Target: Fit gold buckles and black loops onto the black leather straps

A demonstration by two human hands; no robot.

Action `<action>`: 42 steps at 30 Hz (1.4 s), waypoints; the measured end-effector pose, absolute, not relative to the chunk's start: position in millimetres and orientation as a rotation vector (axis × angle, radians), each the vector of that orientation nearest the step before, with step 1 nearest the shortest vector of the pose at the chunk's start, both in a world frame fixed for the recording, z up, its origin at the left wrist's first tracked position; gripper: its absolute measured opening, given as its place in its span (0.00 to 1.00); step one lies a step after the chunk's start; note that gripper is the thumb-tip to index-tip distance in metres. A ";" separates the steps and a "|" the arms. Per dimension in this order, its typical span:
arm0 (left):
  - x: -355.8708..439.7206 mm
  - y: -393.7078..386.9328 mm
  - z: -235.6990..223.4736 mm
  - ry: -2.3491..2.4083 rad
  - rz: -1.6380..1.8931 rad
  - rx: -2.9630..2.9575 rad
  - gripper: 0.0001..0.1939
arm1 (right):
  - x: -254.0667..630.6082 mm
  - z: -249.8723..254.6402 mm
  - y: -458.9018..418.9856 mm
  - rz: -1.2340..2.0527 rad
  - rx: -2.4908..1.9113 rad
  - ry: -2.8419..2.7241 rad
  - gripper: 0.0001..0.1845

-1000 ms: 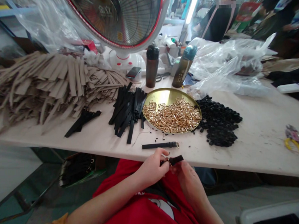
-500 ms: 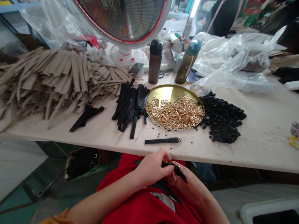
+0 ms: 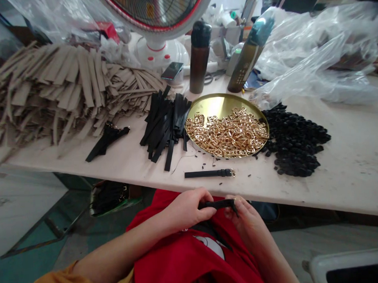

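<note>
A black strap (image 3: pixel 222 204) is stretched between my two hands, just below the table's front edge and above my red apron. My left hand (image 3: pixel 192 206) is closed around its left end. My right hand (image 3: pixel 243 214) pinches the other end, where a small bit of gold-coloured metal shows by the fingertips. On the table ahead of them lies another black strap (image 3: pixel 203 174) with a gold buckle at its right end. Beyond it, a round gold tray (image 3: pixel 220 99) holds a heap of gold buckles (image 3: pixel 229 133).
Left of the tray are black strips (image 3: pixel 161 132), a small bundle of buckled straps (image 3: pixel 106 139) and a big pile of beige strips (image 3: pixel 56 85). Small black loops (image 3: pixel 298 140) are heaped at right. Behind stand two bottles (image 3: pixel 200 58) and a fan (image 3: pixel 157 12).
My hands have moved apart, so the strap now lies straight between them instead of bent and bunched. My right hand has shifted right. The view has tilted down and closer.
</note>
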State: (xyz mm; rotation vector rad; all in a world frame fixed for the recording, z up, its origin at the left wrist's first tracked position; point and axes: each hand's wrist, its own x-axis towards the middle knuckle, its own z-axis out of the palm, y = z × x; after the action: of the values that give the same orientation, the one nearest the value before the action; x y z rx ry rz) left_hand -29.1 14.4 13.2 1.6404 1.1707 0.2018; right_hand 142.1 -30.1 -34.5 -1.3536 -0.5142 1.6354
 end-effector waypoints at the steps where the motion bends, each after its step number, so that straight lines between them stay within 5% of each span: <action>1: -29.5 13.9 12.7 1.133 0.208 1.574 0.10 | 142.5 -35.0 -29.3 1.561 -1.411 -0.585 0.14; 5: -24.9 9.7 4.6 1.072 0.232 1.368 0.12 | 138.6 -35.5 -29.9 1.344 -1.549 -0.771 0.14; 11: -26.3 6.0 -4.1 0.985 0.208 1.115 0.15 | 134.7 -36.6 -38.2 1.484 -1.548 -0.865 0.13; 19: -25.5 -5.5 -19.5 0.974 0.243 0.869 0.10 | 126.4 -48.4 -51.5 0.985 -1.687 -1.210 0.08; 28: -27.1 -13.9 -19.7 1.006 0.224 0.757 0.17 | 133.4 -56.6 -64.3 1.067 -1.622 -1.372 0.08; 36: -24.1 -22.3 -26.1 1.102 0.163 0.775 0.10 | 142.9 -64.0 -70.6 1.042 -1.550 -1.758 0.07; 42: -26.5 -15.8 -23.1 1.029 0.161 0.754 0.10 | 134.6 -71.9 -69.5 1.096 -1.633 -1.414 0.08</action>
State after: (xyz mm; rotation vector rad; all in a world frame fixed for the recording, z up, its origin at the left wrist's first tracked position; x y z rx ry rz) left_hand -26.5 -15.8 -23.1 0.7539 1.0288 0.1614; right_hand 134.6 -69.5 -71.9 -1.6332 -1.4143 1.0959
